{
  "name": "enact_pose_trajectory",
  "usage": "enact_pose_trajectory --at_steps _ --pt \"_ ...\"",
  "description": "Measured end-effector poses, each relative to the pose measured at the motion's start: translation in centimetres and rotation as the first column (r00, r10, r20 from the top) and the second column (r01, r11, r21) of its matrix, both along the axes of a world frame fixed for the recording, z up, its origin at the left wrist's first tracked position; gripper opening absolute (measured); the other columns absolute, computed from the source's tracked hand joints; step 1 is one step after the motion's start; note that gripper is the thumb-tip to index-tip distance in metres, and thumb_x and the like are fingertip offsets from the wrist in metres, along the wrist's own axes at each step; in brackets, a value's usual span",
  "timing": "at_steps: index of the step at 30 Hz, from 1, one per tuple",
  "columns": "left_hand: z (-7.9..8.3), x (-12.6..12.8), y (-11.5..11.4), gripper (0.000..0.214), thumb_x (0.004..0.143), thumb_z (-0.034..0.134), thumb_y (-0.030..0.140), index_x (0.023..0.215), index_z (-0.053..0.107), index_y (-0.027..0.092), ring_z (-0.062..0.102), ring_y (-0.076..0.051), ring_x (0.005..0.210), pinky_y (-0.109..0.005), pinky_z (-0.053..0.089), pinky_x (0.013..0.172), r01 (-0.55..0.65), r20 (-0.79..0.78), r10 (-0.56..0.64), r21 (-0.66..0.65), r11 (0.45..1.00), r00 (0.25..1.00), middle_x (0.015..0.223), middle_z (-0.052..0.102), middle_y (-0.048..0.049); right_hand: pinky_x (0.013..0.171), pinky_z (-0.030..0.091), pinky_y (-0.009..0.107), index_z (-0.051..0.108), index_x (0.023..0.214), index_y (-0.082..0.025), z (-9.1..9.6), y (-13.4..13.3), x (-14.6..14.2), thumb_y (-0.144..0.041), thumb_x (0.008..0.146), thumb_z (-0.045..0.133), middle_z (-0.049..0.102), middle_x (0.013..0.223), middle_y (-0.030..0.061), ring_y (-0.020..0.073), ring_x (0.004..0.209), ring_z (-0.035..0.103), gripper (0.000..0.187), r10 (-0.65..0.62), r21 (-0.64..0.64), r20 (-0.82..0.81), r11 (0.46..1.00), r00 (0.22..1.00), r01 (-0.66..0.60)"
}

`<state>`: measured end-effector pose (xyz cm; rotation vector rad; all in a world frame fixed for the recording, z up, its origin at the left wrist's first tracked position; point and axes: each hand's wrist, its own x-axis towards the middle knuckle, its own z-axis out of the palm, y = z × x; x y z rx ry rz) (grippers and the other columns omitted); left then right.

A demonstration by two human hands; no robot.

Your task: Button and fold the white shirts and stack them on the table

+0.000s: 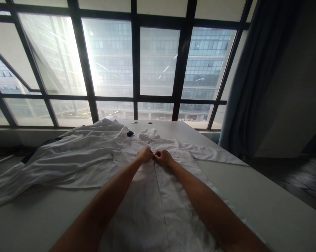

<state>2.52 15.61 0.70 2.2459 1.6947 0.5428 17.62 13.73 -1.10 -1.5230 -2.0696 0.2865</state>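
A white shirt (137, 206) lies front up, its collar at the far end and one sleeve stretched out to the right. Down its middle runs the front opening, its two edges close together. My left hand (145, 154) and my right hand (163, 157) meet at this opening, a little below the collar. Both have their fingers pinched on the edges of the shirt front. Whether a button sits between the fingertips is too small to make out.
A second white garment (76, 157) lies rumpled on the left, with dark pieces near it. Both rest on a white table (252, 196). Behind stand large windows with dark frames (135, 63); a blue curtain (252, 98) hangs at the right.
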Motion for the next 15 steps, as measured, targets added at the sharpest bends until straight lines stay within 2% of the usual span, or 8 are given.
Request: enact_pose_trajectory --at_steps 3,7,10,15 --pt "-0.5 -0.2 -0.7 0.024 0.080 0.059 0.030 0.093 0.076 0.018 0.066 -0.021 0.085 -0.028 0.047 0.075 -0.024 -0.012 0.025 0.068 0.997 1.000 0.090 0.074 -0.0065 0.067 0.043 0.021 0.072 0.083 -0.018 -0.1 0.2 0.0 -0.029 0.081 0.060 0.073 0.079 0.0021 0.0161 0.076 0.065 0.017 -0.026 -0.006 -0.035 1.000 0.999 0.025" --pt "-0.9 -0.6 -1.5 0.024 0.086 0.056 0.028 0.102 0.071 0.019 0.065 -0.021 0.095 -0.027 0.047 0.080 -0.010 0.065 -0.001 0.177 0.984 0.998 0.103 0.073 -0.0068 0.073 0.045 0.023 0.073 0.092 -0.018 -0.3 0.4 0.1 -0.027 0.083 0.056 0.074 0.087 0.0049 0.0171 0.080 0.066 0.021 -0.117 0.027 -0.106 0.992 0.988 0.121" --pt "-1.2 -0.7 -1.7 0.023 0.088 0.055 0.030 0.102 0.069 0.019 0.065 -0.021 0.095 -0.028 0.047 0.082 -0.001 0.093 -0.019 0.204 0.979 0.995 0.102 0.073 -0.0065 0.076 0.046 0.023 0.074 0.093 -0.019 -0.4 0.3 0.1 -0.029 0.082 0.058 0.074 0.095 0.0051 0.0175 0.083 0.066 0.021 -0.097 0.036 -0.099 0.994 0.990 0.101" --pt "-1.3 -0.5 -1.9 0.022 0.087 0.055 0.027 0.102 0.070 0.021 0.065 -0.023 0.099 -0.030 0.046 0.085 0.011 0.011 -0.014 0.235 0.972 1.000 0.104 0.072 -0.0065 0.077 0.047 0.023 0.076 0.086 -0.020 -0.1 0.1 0.0 -0.040 0.084 0.060 0.075 0.093 0.0039 0.0194 0.086 0.067 0.026 -0.065 0.008 -0.091 0.998 0.994 0.066"
